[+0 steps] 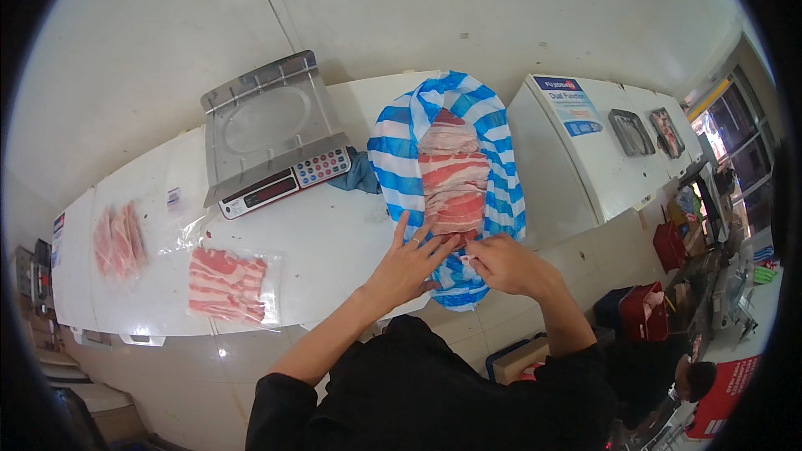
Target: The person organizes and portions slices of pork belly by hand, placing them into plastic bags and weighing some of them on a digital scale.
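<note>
A stack of sliced pork belly [454,171] lies in a blue-and-white striped plastic bag [397,159], whose sides are folded down around the meat. My left hand [408,266] reaches to the stack's near end with its fingers spread. Its fingertips rest on the bag edge and the lowest slices. Beside it, my right hand [508,266] is closed in a pinch at the same near end. A pale pink edge, apparently of a slice, shows at its fingertips. The bag's near part bunches up beneath both hands.
Left of the bag stands a digital scale [271,129] with a steel platform, a blue cloth [357,174] beside it. A clear packet of sliced pork [230,284] and another packet [119,240] lie farther left. Right, a white freezer [568,146] bears two trays [632,132]. A person [660,384] is at lower right.
</note>
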`<state>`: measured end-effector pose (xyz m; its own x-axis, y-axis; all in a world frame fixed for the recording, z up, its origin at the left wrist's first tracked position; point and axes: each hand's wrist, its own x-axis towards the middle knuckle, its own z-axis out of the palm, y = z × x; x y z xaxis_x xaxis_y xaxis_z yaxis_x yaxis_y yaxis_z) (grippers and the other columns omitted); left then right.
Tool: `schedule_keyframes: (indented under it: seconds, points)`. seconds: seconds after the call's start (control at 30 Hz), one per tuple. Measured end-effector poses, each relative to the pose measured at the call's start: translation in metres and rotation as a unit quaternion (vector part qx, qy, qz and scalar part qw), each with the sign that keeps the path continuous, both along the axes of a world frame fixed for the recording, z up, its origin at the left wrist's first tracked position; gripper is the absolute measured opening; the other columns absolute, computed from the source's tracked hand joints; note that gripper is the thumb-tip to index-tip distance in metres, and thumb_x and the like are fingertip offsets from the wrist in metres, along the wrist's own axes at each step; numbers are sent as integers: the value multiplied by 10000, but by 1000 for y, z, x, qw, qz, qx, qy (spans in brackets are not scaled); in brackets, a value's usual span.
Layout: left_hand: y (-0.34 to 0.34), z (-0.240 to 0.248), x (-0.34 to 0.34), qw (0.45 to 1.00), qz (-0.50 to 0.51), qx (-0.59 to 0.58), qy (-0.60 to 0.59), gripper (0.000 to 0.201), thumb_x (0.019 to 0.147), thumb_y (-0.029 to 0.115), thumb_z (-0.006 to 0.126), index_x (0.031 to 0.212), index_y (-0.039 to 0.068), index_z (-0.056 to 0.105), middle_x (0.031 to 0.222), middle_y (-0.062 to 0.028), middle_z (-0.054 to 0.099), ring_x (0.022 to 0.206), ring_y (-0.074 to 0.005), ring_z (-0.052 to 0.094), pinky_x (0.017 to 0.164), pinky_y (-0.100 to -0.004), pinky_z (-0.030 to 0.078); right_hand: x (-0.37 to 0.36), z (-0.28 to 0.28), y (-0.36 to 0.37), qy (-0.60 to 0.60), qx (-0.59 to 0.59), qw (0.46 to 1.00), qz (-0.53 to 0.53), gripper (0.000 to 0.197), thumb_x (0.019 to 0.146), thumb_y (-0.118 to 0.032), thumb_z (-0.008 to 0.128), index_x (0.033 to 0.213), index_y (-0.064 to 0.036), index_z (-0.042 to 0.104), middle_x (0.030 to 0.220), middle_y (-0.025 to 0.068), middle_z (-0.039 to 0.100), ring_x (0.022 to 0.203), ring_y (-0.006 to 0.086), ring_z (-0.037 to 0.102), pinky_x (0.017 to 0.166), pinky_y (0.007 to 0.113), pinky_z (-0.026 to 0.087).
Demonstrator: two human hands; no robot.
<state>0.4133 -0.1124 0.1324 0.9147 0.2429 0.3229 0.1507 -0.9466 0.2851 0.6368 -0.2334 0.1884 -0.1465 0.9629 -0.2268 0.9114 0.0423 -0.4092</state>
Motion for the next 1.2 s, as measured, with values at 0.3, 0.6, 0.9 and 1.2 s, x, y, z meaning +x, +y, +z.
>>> schedule_keyframes:
  seconds: [0.3,0.6,0.9,1.2]
  points:
    - [-13,-16,-11,999,43,4,30,275,829,79,728,1100,110,768,1365,-126,577,1341,-317,509,1171,-622,269,6,4,-11,86,-56,993,-57,164,1007,-85,611,1134,7,657,1070,224,698,1028,431,665,893,478,526]
    - [-21,-12,-24,988,147,-39,-31,126,820,188,799,908,99,785,1501,-176,509,1491,-401,352,1169,-670,180,17,14,30,35,148,983,-104,193,958,-44,623,1148,-23,648,1206,188,630,1157,396,603,957,455,503]
    - [17,20,-14,960,239,-61,-129,271,853,375,844,932,121,794,1733,-248,237,1605,-526,56,1161,-688,164,37,-6,71,23,189,976,-105,219,938,-14,605,1150,-15,657,1211,163,651,1172,379,609,980,464,512]
    - [12,15,-27,941,242,-143,-185,198,865,222,821,1051,174,777,1714,-185,300,1592,-484,153,1163,-667,206,56,-24,129,-89,305,948,6,377,925,-164,676,1260,10,688,1305,183,694,1160,397,665,1001,456,546]
